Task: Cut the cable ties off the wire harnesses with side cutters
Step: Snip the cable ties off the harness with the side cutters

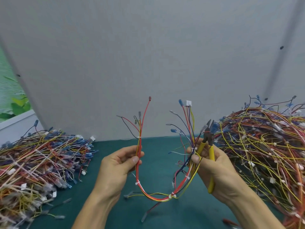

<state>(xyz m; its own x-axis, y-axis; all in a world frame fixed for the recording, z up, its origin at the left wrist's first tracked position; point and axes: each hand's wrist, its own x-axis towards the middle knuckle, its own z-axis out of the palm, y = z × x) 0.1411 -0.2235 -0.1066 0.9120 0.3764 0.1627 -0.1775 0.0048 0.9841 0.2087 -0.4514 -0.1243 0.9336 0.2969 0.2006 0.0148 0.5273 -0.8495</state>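
Observation:
I hold one wire harness (pixel 158 196) in a U shape above the green table. My left hand (pixel 118 166) pinches its left branch of red and yellow wires between thumb and fingers. My right hand (pixel 212 169) grips the right branch together with yellow-handled side cutters (pixel 208 146), whose jaws point up and stand slightly apart. White cable ties sit on the harness: one (pixel 138 137) above my left hand, one (pixel 137 182) below it, one (pixel 171 195) at the bottom of the loop, one (pixel 187 177) on the right branch and one (pixel 193 149) at my right fingertips.
A heap of harnesses (pixel 38 164) covers the table's left side, and a larger heap (pixel 267 149) fills the right. A grey wall panel (pixel 148 63) rises close behind. Loose wires (pixel 148 210) lie on the green tabletop (pixel 165 217) below the held harness.

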